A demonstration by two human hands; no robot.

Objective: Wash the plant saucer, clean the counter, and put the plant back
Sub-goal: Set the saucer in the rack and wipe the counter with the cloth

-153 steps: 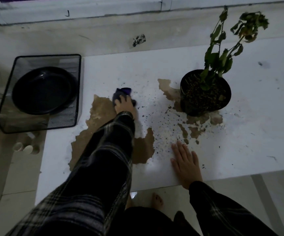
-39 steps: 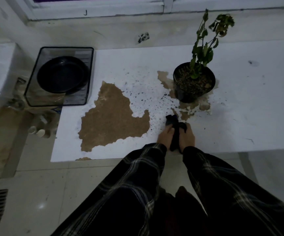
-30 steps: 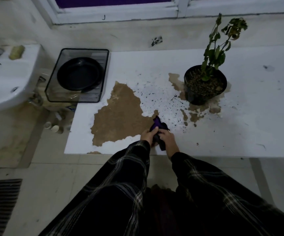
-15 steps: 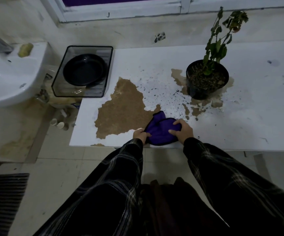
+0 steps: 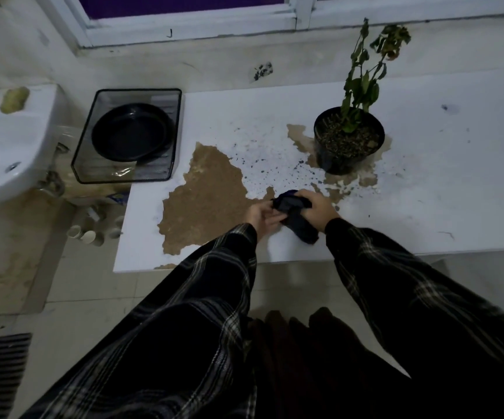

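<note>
A dark purple cloth (image 5: 297, 216) is bunched between my two hands near the front of the white counter (image 5: 426, 189). My left hand (image 5: 261, 217) grips its left end and my right hand (image 5: 317, 207) grips its top. Dark soil specks lie scattered on the counter behind my hands. The potted plant (image 5: 349, 140), in a black pot with wilted leaves, stands on the counter behind my right hand. The black plant saucer (image 5: 131, 131) lies in a wire mesh basket (image 5: 84, 164) at the counter's left end.
A large brown patch (image 5: 205, 195) covers the counter's left half, with smaller brown patches around the pot. A white sink (image 5: 5, 146) with a yellow sponge (image 5: 14, 98) is at the far left. Small cups (image 5: 85, 235) stand on the floor below the basket.
The cloth was spread open between my hands half a second ago; now it is bunched into a wad. Five seconds ago my left hand alone wiped with it farther back.
</note>
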